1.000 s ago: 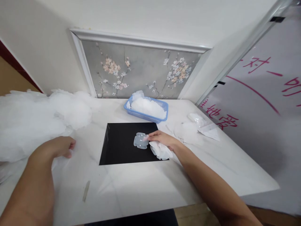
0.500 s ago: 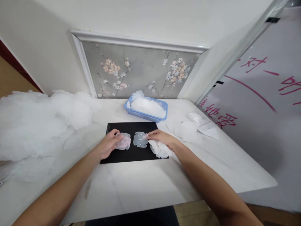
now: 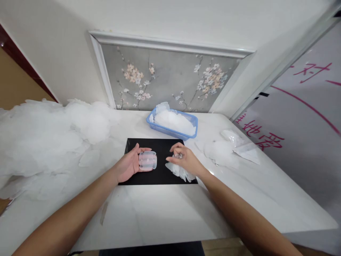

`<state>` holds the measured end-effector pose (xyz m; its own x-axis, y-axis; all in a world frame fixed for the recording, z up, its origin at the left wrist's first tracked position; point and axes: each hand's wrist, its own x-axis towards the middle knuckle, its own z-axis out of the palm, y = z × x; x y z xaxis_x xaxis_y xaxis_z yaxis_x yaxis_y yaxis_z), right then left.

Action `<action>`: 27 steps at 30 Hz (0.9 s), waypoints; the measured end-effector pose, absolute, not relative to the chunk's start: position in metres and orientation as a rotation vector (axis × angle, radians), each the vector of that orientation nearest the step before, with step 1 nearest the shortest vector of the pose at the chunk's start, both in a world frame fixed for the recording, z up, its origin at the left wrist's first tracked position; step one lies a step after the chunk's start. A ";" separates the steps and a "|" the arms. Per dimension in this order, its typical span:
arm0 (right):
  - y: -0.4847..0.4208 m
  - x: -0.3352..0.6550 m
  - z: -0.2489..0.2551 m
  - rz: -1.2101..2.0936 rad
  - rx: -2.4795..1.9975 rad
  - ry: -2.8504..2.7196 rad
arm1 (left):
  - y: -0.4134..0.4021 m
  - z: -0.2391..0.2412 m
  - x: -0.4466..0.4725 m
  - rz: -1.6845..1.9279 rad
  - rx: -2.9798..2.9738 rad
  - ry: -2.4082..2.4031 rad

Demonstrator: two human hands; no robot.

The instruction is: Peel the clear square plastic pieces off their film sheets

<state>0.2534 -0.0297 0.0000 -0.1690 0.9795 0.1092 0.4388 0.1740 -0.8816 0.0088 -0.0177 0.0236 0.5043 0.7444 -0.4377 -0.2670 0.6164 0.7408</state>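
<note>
My left hand (image 3: 129, 166) lies palm up at the left side of a black mat (image 3: 162, 170). It holds a clear, square plastic piece with rounded corners (image 3: 147, 160) across its fingers. My right hand (image 3: 185, 160) hovers over the right side of the mat, a short gap from the piece, with its fingertips pinched together. A crumpled white wad of thin material (image 3: 179, 171) is tucked under its palm. Whether the clear piece is one layer or two stacked is unclear.
A blue basket (image 3: 192, 132) heaped with white translucent pieces stands behind the mat. A big white fluffy pile (image 3: 42, 142) covers the table's left side. Clear plastic bags (image 3: 231, 146) lie to the right. A whiteboard with red writing (image 3: 301, 117) leans at the right.
My left hand came from the white pile to the mat with a clear piece. The clear piece under my right fingers is gone from the mat. My right hand has lifted off.
</note>
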 end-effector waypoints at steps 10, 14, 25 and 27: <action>-0.049 0.231 0.001 0.389 -1.323 -2.338 | -0.021 0.025 0.009 0.670 0.648 0.787; -0.049 0.230 -0.001 0.220 -1.228 -2.429 | -0.022 0.027 0.011 0.672 0.643 0.782; -0.050 0.225 0.001 0.326 -1.221 -2.334 | -0.028 0.030 0.013 0.662 0.680 0.792; -0.049 0.225 0.004 0.631 -1.285 -2.103 | -0.030 0.029 0.013 0.654 0.791 0.834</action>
<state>0.2247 -0.0491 0.0042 -0.3609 0.9023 0.2359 0.6233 0.4215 -0.6586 0.0134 -0.0296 0.0288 0.5151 0.7640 -0.3885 -0.1950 0.5458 0.8149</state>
